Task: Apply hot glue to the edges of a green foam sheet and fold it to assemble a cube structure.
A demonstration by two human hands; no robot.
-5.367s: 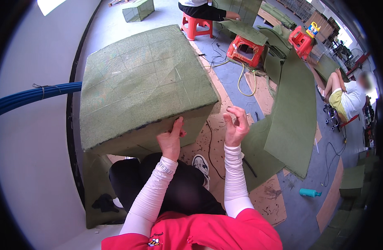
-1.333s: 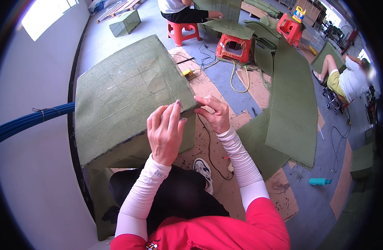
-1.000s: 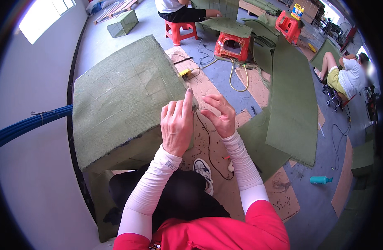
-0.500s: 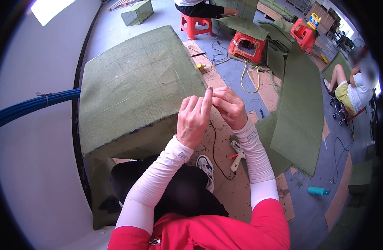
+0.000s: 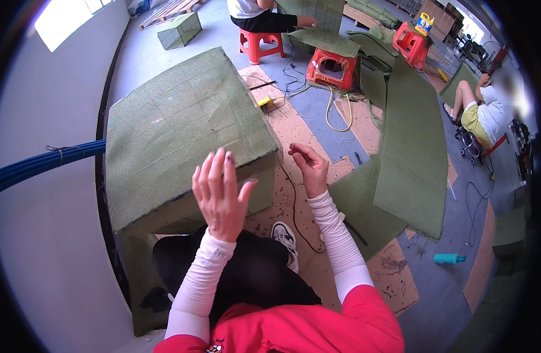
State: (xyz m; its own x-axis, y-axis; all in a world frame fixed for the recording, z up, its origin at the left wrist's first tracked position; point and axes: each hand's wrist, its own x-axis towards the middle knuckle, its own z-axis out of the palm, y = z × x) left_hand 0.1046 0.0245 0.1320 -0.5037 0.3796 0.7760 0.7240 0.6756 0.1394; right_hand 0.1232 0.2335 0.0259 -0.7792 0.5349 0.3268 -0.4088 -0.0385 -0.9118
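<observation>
My left hand (image 5: 219, 191) is open, fingers stretched and thumb apart, over the near right edge of a big box-shaped piece covered in green mesh fabric (image 5: 176, 135). Nothing shows in its grasp. To the right of that box, my right hand (image 5: 310, 169) is raised with its fingers curled toward the thumb. Whatever those fingertips may hold is too small to make out. Dark marks show on some fingertips. Below the right hand, my white-sleeved forearm covers most of a glue gun on the floor. A black cord (image 5: 294, 203) runs beneath the hands.
Cardboard sheets (image 5: 388, 276) and green fabric panels (image 5: 411, 170) cover floor at right. A teal bottle (image 5: 448, 259) lies beyond. Ahead stand red stools (image 5: 332, 69), cables and a yellow plug block (image 5: 265, 102). Two people sit nearby. Blue pipes (image 5: 47, 162) meet the box at left.
My hands were together, fingertips pinching; now they are apart. The left has opened and moved left and down, the right slightly down and left. My view has shifted; the glue gun is now mostly hidden.
</observation>
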